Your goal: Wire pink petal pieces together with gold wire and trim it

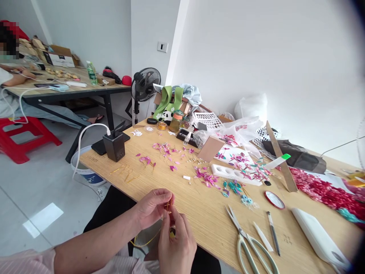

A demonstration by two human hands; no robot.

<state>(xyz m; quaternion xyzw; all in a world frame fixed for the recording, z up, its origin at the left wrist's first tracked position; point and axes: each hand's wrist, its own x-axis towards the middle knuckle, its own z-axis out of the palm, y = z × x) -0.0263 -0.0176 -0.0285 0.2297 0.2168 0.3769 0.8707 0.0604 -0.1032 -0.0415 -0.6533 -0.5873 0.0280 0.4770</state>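
A thin gold wire (168, 206), apparently unfinished, is pinched by both hands, left (151, 207) and right (176, 243); finished pink flowers (205, 178) are laid on the counter (199, 213).

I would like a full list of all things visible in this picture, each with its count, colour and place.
scissors: one, pale green handles, table front right
tweezers: one, dark, right of scissors
petal pieces: many, pink and magenta, table middle
red pieces: a heap, red, table right
charger block: one, black, table left corner, white cable plugged in
fan: one, black, behind table
white tray: one, white, table middle right
round lid: one, red rim, right of teal pieces
stool: one, red, floor left
second table: one, wooden top, far left, another person sits there
gold wire: thin, yellow, between both hands
left hand: pinches the wire
right hand: pinches the wire
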